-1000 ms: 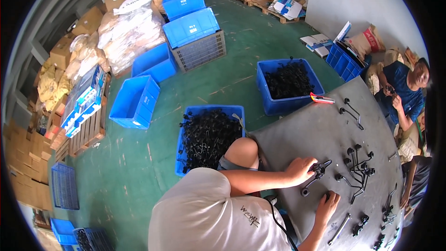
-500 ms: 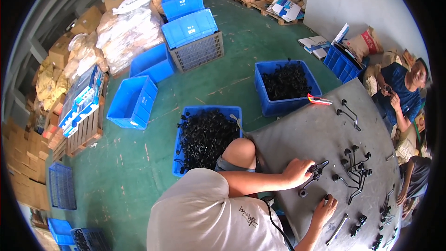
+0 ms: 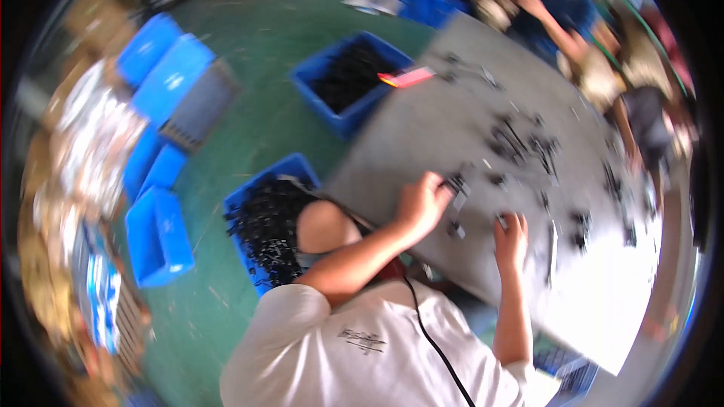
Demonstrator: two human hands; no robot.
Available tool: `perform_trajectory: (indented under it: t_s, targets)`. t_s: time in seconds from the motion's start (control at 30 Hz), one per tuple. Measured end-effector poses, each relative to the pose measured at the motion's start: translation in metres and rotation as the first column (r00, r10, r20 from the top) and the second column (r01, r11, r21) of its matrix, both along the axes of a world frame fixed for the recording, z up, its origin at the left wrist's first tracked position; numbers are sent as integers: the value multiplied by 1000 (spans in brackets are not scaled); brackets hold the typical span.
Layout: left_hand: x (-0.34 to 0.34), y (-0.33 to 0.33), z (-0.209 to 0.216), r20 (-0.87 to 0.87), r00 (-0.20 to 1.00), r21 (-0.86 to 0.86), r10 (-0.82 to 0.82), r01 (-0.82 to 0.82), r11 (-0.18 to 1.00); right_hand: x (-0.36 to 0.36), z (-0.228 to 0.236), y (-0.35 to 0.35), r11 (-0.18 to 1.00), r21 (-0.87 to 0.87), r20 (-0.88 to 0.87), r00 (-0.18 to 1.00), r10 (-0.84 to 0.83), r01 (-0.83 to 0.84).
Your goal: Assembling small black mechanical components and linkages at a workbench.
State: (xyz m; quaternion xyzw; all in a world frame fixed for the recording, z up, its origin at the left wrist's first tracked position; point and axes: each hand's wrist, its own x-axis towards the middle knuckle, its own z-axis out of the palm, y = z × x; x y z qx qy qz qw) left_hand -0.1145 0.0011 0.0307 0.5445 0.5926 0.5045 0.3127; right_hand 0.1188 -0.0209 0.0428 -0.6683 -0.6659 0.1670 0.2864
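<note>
My left hand (image 3: 422, 207) is closed at the fingertips on a black rod-like part (image 3: 457, 188), held over the grey table (image 3: 388, 154). A round end of that part shows just below my fingers. My right hand (image 3: 513, 237) is to the right, its fingers pinched together. A small dark spot shows at its fingertips, too blurred to name. Beyond both hands lies a loose group of black rod parts with knobbed ends (image 3: 528, 143). A thin silver bar-shaped tool (image 3: 553, 252) lies right of my right hand.
A red utility knife (image 3: 407, 77) lies at the table's far left edge. Blue bins of black parts stand beside my knee (image 3: 300, 162) and farther off (image 3: 320, 111). A person in dark blue (image 3: 554, 11) and another in dark clothes (image 3: 648, 124) are across the table.
The whole view has swung right, so the bins and table appear farther left, and the picture is blurred. My left hand still holds the black part; my right hand stays pinched.
</note>
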Motion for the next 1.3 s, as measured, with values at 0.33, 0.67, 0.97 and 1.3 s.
perform_trajectory:
  t_s: [0.33,0.67,0.97,1.3]
  targets:
    - [18,6,-16,392,906,-211,-160,257,943,-52,18,4,976,210,-501,851,159,-59]
    - [11,-5,-18,150,970,-133,-193,213,968,-49,-9,14,979,12,-720,678,148,-202]
    - [10,-2,-25,398,912,-234,-104,210,949,21,-17,-44,974,206,294,956,27,-90]
    - [15,4,-14,256,952,-236,-166,228,945,82,-69,-57,990,-32,541,830,133,-138]
